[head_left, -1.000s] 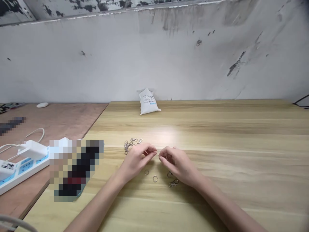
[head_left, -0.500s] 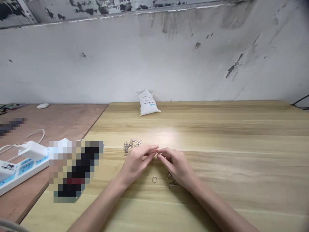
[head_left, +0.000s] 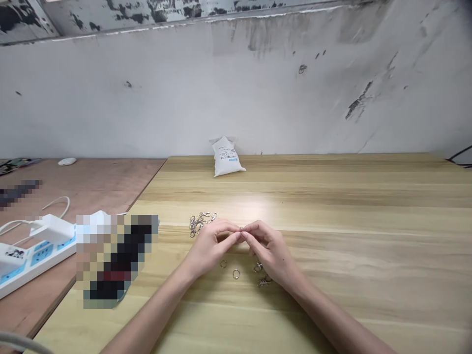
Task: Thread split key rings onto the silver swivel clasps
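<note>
Fingertip to fingertip, my left hand (head_left: 215,244) and my right hand (head_left: 266,246) pinch a small metal ring (head_left: 242,229) between them. Most of the ring is covered by the fingers, and whether anything hangs from it is hidden. Below the hands, a loose key ring (head_left: 236,274) lies flat on the table, with a smaller-looking one (head_left: 223,264) close to my left wrist. Beside my right wrist are swivel clasps with rings (head_left: 263,281), partly covered by the hand. Beyond my left hand lies a pile of metal swivel clasps (head_left: 197,221).
A white plastic packet (head_left: 226,157) stands on the wooden table (head_left: 350,211) near the wall. To the left are a blurred-out dark object (head_left: 121,258) and a white power strip (head_left: 40,258) with chargers and cables on a lower brown surface (head_left: 106,179).
My hands, slightly apart a second ago, have come together at the fingertips. The small metal ring between them now shows above the thumbs. The loose pieces on the table have stayed put.
</note>
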`<state>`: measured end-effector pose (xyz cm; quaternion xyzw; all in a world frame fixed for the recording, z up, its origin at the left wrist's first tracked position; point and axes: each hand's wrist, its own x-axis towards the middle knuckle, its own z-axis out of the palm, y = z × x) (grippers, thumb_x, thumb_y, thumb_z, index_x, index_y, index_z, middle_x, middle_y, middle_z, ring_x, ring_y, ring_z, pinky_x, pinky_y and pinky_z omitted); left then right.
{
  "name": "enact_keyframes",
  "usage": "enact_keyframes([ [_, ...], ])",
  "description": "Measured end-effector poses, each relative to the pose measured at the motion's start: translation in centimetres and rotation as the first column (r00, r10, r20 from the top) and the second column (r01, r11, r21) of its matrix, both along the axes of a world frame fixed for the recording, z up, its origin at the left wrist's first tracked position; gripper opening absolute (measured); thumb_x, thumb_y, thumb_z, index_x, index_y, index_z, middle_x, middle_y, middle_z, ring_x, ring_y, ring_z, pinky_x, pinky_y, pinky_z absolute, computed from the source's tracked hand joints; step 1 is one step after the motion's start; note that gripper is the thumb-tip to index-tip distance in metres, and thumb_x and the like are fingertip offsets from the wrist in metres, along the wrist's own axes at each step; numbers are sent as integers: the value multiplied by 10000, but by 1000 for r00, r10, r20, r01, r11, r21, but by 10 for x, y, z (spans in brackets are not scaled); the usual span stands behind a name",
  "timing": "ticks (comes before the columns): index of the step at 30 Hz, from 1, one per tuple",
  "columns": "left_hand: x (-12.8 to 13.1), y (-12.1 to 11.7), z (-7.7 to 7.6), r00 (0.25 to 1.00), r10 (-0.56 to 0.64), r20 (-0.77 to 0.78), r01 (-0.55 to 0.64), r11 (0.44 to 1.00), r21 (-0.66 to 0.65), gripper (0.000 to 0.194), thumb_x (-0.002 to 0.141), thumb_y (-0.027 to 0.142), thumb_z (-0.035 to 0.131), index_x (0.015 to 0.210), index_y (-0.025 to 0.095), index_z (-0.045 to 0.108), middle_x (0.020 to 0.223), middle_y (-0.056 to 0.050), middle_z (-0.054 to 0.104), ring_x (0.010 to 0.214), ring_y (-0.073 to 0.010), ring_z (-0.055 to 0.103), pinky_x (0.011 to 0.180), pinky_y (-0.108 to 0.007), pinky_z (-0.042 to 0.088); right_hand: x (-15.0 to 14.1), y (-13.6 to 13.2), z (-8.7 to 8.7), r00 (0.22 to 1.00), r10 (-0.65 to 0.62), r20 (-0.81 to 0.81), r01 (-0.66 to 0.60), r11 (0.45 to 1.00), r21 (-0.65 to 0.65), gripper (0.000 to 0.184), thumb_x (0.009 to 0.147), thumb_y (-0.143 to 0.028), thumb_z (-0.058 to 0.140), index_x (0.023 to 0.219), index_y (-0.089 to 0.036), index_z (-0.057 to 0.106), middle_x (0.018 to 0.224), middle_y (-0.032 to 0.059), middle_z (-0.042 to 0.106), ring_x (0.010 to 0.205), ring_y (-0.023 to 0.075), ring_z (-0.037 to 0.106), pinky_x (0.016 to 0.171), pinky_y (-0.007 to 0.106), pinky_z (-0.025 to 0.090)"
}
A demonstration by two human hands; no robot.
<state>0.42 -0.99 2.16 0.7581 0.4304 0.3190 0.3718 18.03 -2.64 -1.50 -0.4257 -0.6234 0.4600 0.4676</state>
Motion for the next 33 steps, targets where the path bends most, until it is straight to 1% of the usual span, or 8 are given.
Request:
enact_keyframes([
  [6, 0, 2, -8, 974, 58, 219, -10, 977, -212, 162, 864, 313, 653, 880, 171, 729, 1006, -87, 727, 955, -205, 685, 868, -337, 567, 2, 0, 5, 999, 34, -30, -35, 999, -27, 258, 912, -442, 571, 862, -191, 602, 749, 31, 674, 558, 123, 561, 500, 238, 431],
  [11, 0, 2, -8, 965, 72, 251, -8, 969, -245, 144, 860, 294, 644, 831, 164, 699, 1020, -83, 707, 947, -198, 687, 871, -345, 567, 3, 0, 6, 999, 48, -15, -49, 998, -29, 270, 919, -452, 558, 872, -193, 619, 810, 43, 705, 595, 124, 571, 534, 239, 443],
  [14, -1, 0, -4, 986, 103, 135, -84, 987, -138, 101, 849, 251, 642, 787, 177, 673, 1041, -61, 697, 996, -198, 659, 914, -361, 523, 2, 0, 4, 998, 56, 31, -56, 998, -1, 274, 929, -446, 545, 885, -189, 629, 641, -9, 612, 522, 108, 490, 486, 226, 369],
  [17, -2, -1, 0, 989, 142, -31, -139, 986, 90, 74, 847, 211, 625, 784, 206, 663, 1085, -34, 691, 1068, -214, 606, 964, -394, 455, 3, 1, 3, 996, 20, 82, -21, 1000, 14, 280, 924, -445, 547, 877, -185, 641, 535, -57, 441, 479, 99, 389, 462, 230, 306],
  [21, -6, 0, -1, 961, 194, -196, -111, 922, 372, 74, 821, 160, 622, 780, 220, 638, 1159, -21, 679, 1111, -241, 544, 981, -416, 390, 8, 5, 4, 995, -4, 101, 3, 1000, 16, 287, 925, -435, 533, 907, -180, 663, 600, -28, 495, 529, 115, 430, 491, 240, 344],
  [27, -9, 3, -3, 931, 233, -280, -73, 873, 483, 82, 802, 143, 631, 778, 220, 613, 1190, -11, 673, 1140, -250, 519, 974, -409, 363, 12, 7, 1, 988, 27, 150, -42, 994, 99, 247, 947, -331, 486, 1046, -181, 656, 836, 56, 704, 592, 133, 547, 545, 256, 402],
  [31, -11, 3, -4, 919, 234, -316, -37, 852, 523, 77, 820, 151, 617, 789, 222, 617, 1194, -10, 674, 1152, -249, 520, 980, -416, 355, 13, 6, -2, 969, -34, 247, -4, 989, 151, 182, 941, -320, 533, 951, -194, 663, 653, 4, 635, 485, 110, 455, 488, 245, 358],
  [33, -11, 3, -5, 919, 229, -320, -26, 846, 533, 78, 824, 154, 616, 786, 222, 619, 1191, -2, 674, 1155, -244, 523, 987, -419, 352, 14, 7, -2, 960, -57, 275, 1, 980, 197, 159, 938, -307, 551, 936, -203, 672, 697, 12, 637, 510, 114, 473, 498, 246, 388],
])
